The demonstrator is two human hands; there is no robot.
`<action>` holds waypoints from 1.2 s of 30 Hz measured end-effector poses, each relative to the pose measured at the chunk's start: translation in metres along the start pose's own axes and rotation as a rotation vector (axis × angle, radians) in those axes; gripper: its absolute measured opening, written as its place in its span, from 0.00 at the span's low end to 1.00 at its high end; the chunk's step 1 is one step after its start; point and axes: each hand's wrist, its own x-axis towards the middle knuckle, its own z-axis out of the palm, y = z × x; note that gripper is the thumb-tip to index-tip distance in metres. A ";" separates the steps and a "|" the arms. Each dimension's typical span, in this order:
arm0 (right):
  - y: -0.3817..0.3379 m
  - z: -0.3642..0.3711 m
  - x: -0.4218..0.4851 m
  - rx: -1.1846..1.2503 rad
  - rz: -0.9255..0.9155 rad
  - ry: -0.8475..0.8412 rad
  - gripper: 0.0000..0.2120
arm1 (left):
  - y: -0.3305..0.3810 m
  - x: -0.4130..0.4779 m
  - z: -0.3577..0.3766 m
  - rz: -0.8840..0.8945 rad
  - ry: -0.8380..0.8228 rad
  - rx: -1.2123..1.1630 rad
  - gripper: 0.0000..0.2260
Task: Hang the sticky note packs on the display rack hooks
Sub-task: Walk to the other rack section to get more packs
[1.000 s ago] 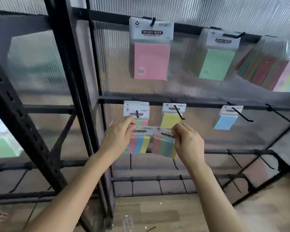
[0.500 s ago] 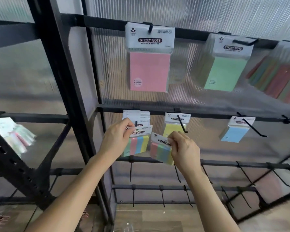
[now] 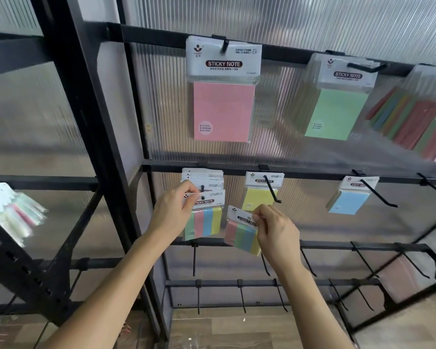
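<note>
My left hand (image 3: 173, 214) pinches the white header of a striped sticky note pack (image 3: 207, 217) whose hole sits on the tip of the leftmost middle-row hook (image 3: 202, 188); several packs hang behind it on that hook. My right hand (image 3: 275, 229) pinches the header corner of a second striped pack (image 3: 242, 235), tilted, held below and left of the yellow pack's hook (image 3: 271, 188). A black display rack bar (image 3: 312, 173) carries these hooks.
A pink pack (image 3: 223, 96), a green pack (image 3: 337, 104) and multicoloured strip packs (image 3: 413, 122) hang on the top row. A yellow pack (image 3: 258, 195) and a blue pack (image 3: 349, 200) hang in the middle row. Bare hooks (image 3: 363, 260) line the lower bars. More packs (image 3: 13, 212) lie at left.
My left hand has lifted its striped pack up onto the tip of the leftmost hook. My right hand and its pack have stayed roughly level. The view has tilted upward.
</note>
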 end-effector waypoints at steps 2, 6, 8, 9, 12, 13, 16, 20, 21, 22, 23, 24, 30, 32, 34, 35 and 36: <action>0.000 0.000 0.002 0.003 -0.002 0.005 0.08 | -0.002 0.004 0.002 -0.002 0.004 0.024 0.04; -0.003 -0.002 0.006 0.004 -0.016 0.018 0.07 | -0.006 0.014 0.007 0.026 0.072 0.098 0.04; -0.004 -0.003 0.008 0.007 -0.021 0.023 0.07 | -0.007 0.020 0.008 0.048 0.115 0.143 0.04; -0.004 -0.003 0.009 0.006 -0.026 0.027 0.07 | -0.007 0.023 0.008 0.059 0.134 0.165 0.04; -0.004 -0.003 0.011 -0.001 -0.056 0.023 0.07 | -0.009 0.028 0.012 0.093 0.185 0.216 0.04; -0.004 -0.003 0.012 0.003 -0.069 0.014 0.07 | -0.009 0.028 0.012 0.093 0.202 0.225 0.04; -0.006 -0.003 0.014 0.026 -0.119 -0.004 0.07 | -0.014 0.026 0.011 0.097 0.255 0.255 0.06; -0.014 -0.001 0.020 0.095 -0.197 -0.017 0.10 | -0.021 0.013 0.003 0.126 0.300 0.290 0.13; -0.018 0.001 0.022 0.117 -0.211 -0.028 0.11 | -0.023 0.009 0.000 0.144 0.301 0.288 0.15; -0.023 0.002 0.024 0.142 -0.221 -0.036 0.11 | -0.025 0.005 -0.003 0.159 0.297 0.284 0.15; -0.028 0.004 0.026 0.169 -0.228 -0.043 0.11 | -0.028 0.001 -0.005 0.171 0.293 0.283 0.15; -0.033 0.007 0.029 0.192 -0.230 -0.051 0.11 | -0.030 -0.002 -0.008 0.180 0.289 0.286 0.15; -0.058 0.028 0.042 0.243 -0.201 -0.111 0.09 | -0.037 -0.016 -0.019 0.199 0.272 0.294 0.18; -0.062 0.032 0.043 0.221 -0.181 -0.099 0.08 | -0.040 -0.019 -0.023 0.199 0.281 0.290 0.18; -0.064 0.035 0.044 0.194 -0.152 -0.092 0.07 | -0.040 -0.021 -0.026 0.205 0.285 0.289 0.18; -0.064 0.035 0.044 0.182 -0.140 -0.089 0.06 | -0.040 -0.021 -0.027 0.208 0.283 0.290 0.18; -0.065 0.035 0.045 0.168 -0.132 -0.089 0.06 | -0.039 -0.022 -0.027 0.210 0.279 0.290 0.18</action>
